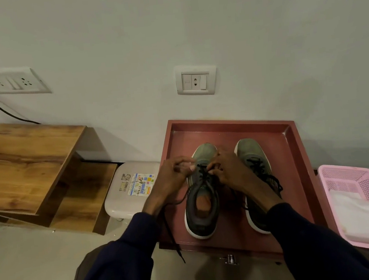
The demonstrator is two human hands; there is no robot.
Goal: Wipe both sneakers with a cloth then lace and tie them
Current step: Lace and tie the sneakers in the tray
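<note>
While the left sneaker (201,224) and right sneaker (248,152) stand side by side in the red tray (229,121), your left hand (174,178) and right hand (230,172) each pinch the black lace (203,177) over the left sneaker's tongue. The white cloth (358,217) lies in the pink basket (346,173) beside the tray.

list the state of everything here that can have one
left sneaker, upright in tray, part laced, not yet tied
right sneaker, upright in tray, laced, knot unclear
lace, one end trailing past the tray's front edge
left hand, pinches lace
right hand, pinches lace
tray, holds both sneakers
basket, holds cloth
cloth, folded, lying in basket
</note>
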